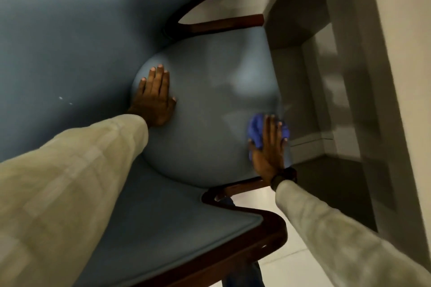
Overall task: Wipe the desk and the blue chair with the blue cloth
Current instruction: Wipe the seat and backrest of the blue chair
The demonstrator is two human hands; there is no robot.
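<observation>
**Seat cushion being wiped, right edge**

The rounded blue upholstered chair [205, 100] with dark wood frame is filling the centre and left of the frame. The crumpled blue cloth [256, 130] is being pressed under the flat right hand [268, 154] at centre right, by the seat's edge. The left hand [154, 98], spread open and empty, is being braced on the seat at centre. Pressure is best being kept even, strokes overlapped toward centre. The desk is not being clearly identified.
</observation>
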